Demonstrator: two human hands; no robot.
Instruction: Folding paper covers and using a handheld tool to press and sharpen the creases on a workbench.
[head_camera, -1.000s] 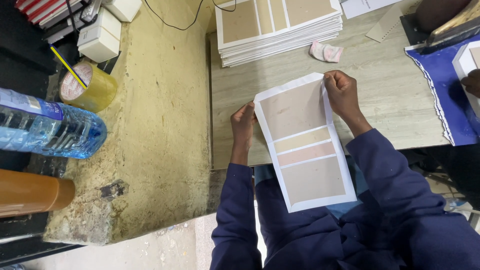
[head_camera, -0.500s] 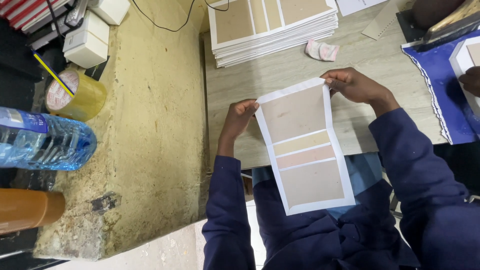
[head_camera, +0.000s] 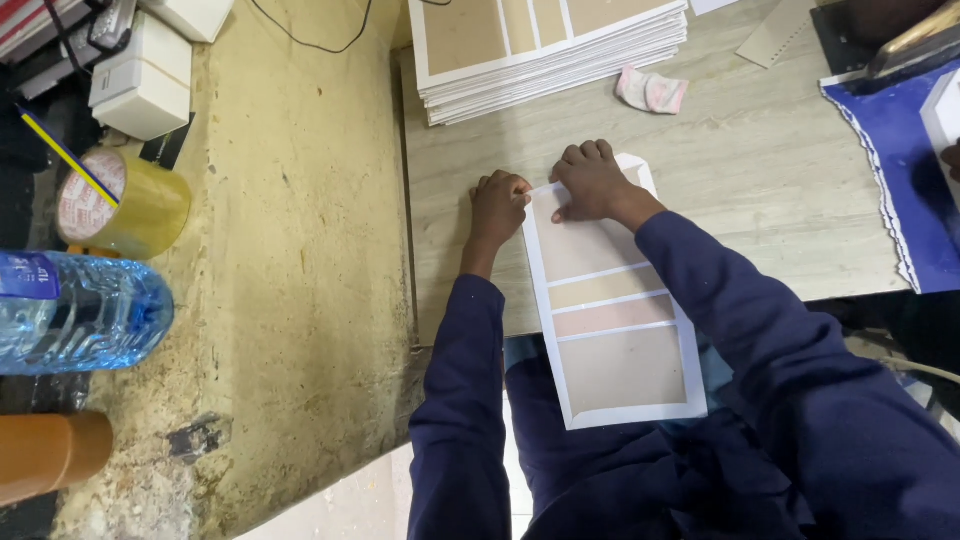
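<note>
Cardboard panels, brown and glued on a long white paper sheet (head_camera: 610, 320), lie across the front edge of the pale wood-grain table (head_camera: 760, 190), the near half overhanging the lap. The left hand (head_camera: 498, 208) is curled, knuckles pinning the sheet's top left corner; the right hand (head_camera: 592, 180) presses flat on its top end. It looks light, stiff in the panels, bendable along the white gaps, best gripped at the edges.
</note>
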